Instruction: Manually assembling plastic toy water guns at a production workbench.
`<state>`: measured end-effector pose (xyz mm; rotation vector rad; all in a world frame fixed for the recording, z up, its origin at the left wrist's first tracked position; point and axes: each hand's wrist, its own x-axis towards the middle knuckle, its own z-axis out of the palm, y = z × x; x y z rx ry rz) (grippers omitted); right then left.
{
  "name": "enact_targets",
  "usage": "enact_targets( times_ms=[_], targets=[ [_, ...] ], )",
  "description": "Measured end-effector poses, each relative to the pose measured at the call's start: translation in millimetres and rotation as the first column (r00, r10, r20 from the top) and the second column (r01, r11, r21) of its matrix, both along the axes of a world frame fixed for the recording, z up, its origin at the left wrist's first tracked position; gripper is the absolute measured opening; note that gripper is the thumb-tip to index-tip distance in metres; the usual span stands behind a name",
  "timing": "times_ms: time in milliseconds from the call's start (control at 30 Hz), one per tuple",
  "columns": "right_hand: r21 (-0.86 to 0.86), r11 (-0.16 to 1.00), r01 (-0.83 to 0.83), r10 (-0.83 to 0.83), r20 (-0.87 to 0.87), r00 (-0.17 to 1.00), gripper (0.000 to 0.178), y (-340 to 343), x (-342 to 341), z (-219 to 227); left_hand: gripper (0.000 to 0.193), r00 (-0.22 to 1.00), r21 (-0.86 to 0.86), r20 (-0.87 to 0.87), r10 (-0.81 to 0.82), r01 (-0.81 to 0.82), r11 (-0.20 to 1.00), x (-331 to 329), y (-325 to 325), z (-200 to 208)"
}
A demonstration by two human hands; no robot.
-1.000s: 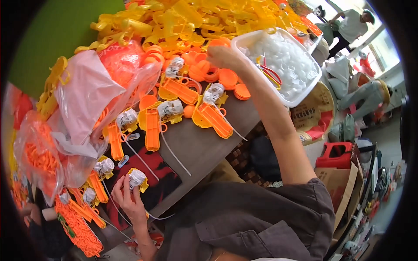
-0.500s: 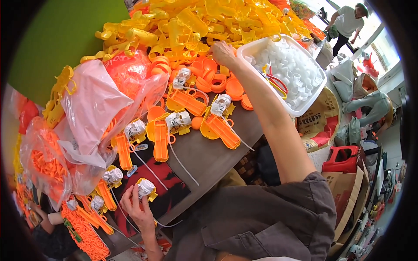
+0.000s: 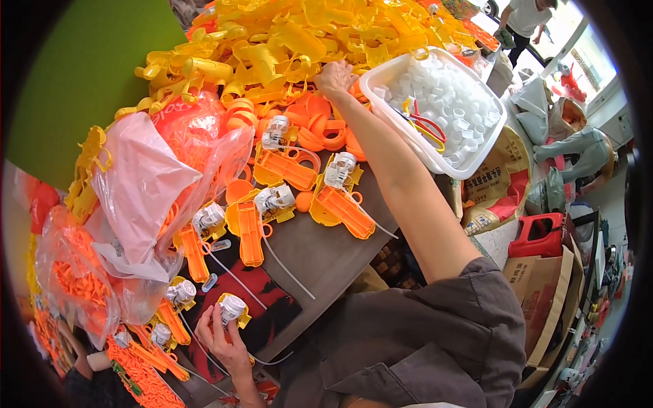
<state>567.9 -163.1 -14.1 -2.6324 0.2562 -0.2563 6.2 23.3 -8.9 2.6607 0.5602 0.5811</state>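
My left hand (image 3: 223, 342) is closed around a half-assembled yellow plastic toy part with a round white mechanism (image 3: 232, 309); a thin clear tube trails below it. Stretched far forward, my right hand (image 3: 335, 80) reaches into the near edge of a heap of yellow plastic shells (image 3: 292, 41). Its fingertips are hidden among yellow and orange pieces, so I cannot tell if it grips one. Below that hand lie loose orange rings and caps (image 3: 316, 122). Several similar assemblies with orange handles, such as one orange-handled toy assembly (image 3: 345, 209), rest on the table, tubes dangling.
A white tub (image 3: 381, 102) of small white caps stands right of my right forearm, with red-and-yellow-handled pliers (image 3: 428, 129) in it. Plastic bags (image 3: 143, 177) of orange parts crowd the left. Another person (image 3: 524, 24) stands far right. Cardboard boxes (image 3: 537, 299) sit low right.
The view has shifted slightly, moving the tabletop things in the picture. My right hand has stayed at the heap's edge, and my left hand keeps hold of the same toy part.
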Motion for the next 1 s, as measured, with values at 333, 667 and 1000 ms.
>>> enact_targets(
  times_ms=[333,667,1000],
  targets=[
    [-0.101,0.944,-0.315,0.322,0.07,0.944,0.023,3,-2,-1,0.038,0.998,0.103,-0.016,-0.062,0.063,0.993,-2,8,-2],
    [-0.292,0.919,-0.267,0.267,-0.038,0.963,0.016,23,-9,2,0.033,0.997,0.144,0.045,-0.059,0.052,0.988,7,-5,10],
    [-0.105,0.991,-0.079,0.115,0.403,0.908,0.014,2,-50,26,0.039,0.997,0.12,0.027,-0.074,0.071,0.99,10,10,-7]
  ],
)
